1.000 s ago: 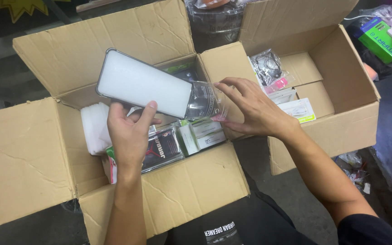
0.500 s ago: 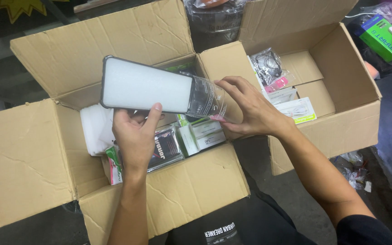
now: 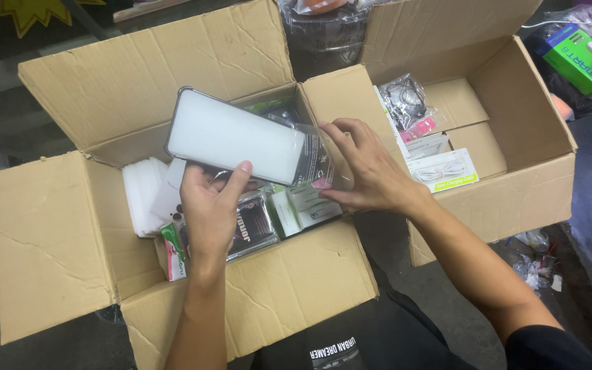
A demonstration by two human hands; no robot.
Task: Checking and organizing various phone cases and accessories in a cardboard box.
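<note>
Your left hand (image 3: 208, 205) grips the white phone case (image 3: 236, 137) by its lower long edge, thumb on the white face and fingers curled behind, holding it tilted in the air above the open cardboard box (image 3: 262, 288). Your right hand (image 3: 368, 171) is partly open, its fingers spread against the clear plastic sleeve (image 3: 318, 159) that covers the case's end nearest that hand; whether the fingertips actually pinch the film cannot be told from here.

To handle this well, keep the left grip firm near the middle of the case so it does not twist as the film slides. Work the sleeve along the length of the case, not across it, or the thin plastic will likely bunch at the dark rim. Use your right thumb and forefinger on the loose edge of the film instead of pushing with flat fingers, which tend to slip on smooth plastic.

Keep both hands over the box, so anything that slips falls among the packets below your left wrist, such as the dark glossy packet (image 3: 249, 225) and the white stack (image 3: 142, 195) just beyond your left knuckles. The second box (image 3: 515, 199) with bagged cables (image 3: 405, 99) sits past your right hand; stay clear of its flap.
</note>
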